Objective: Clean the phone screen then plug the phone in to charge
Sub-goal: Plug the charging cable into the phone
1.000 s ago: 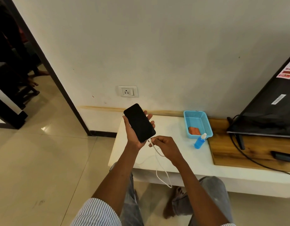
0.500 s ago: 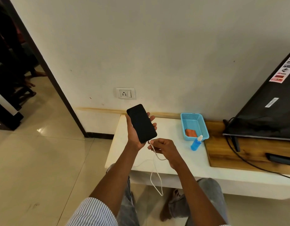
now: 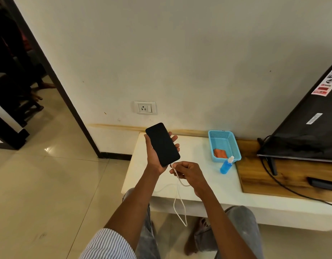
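My left hand (image 3: pixel 155 159) grips a black phone (image 3: pixel 162 144), dark screen up, above the left end of the white shelf (image 3: pixel 202 176). My right hand (image 3: pixel 188 174) pinches the plug end of a white charging cable (image 3: pixel 180 204) right at the phone's lower edge. The cable loops down over the shelf's front edge and hangs there. A blue spray bottle (image 3: pixel 226 166) stands on the shelf to the right. Behind it a light blue basket (image 3: pixel 234 144) holds an orange cloth (image 3: pixel 220 153).
A white wall socket (image 3: pixel 145 107) sits on the wall above the phone. A black television (image 3: pixel 309 128) stands on a wooden board (image 3: pixel 258 176) at the right, with black cables and a remote (image 3: pixel 323 184). A dark doorway opens at the left; tiled floor lies below.
The view has shifted slightly. My right hand has brought the cable's plug up to the phone's lower edge. The phone stays in my left hand.
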